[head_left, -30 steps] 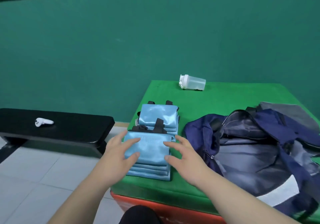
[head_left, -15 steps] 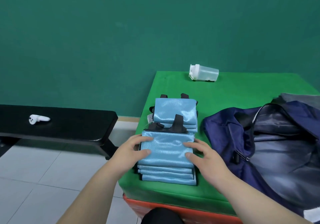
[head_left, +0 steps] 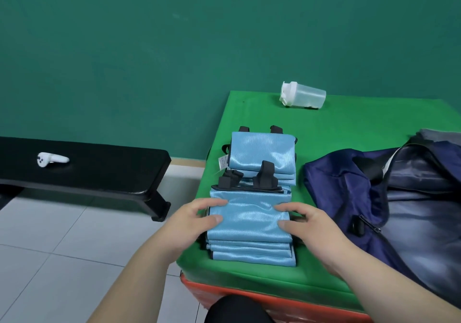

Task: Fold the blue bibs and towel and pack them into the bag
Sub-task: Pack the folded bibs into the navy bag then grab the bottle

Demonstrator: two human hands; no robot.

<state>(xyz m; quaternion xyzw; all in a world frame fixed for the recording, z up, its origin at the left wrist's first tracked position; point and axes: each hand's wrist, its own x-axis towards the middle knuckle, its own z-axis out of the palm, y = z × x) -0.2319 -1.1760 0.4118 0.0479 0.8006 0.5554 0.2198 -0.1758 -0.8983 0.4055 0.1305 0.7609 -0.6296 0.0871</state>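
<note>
Bib stack (head_left: 250, 225) beside the bag (head_left: 349, 185) looks light, slick and floppy; left hand (head_left: 192, 219) and right hand (head_left: 309, 225) grip curled over its side edges, so best clamp low.

The bibs (head_left: 250, 219) are glossy ribbed cloth, the bag (head_left: 336, 180) seemingly nylon.
</note>
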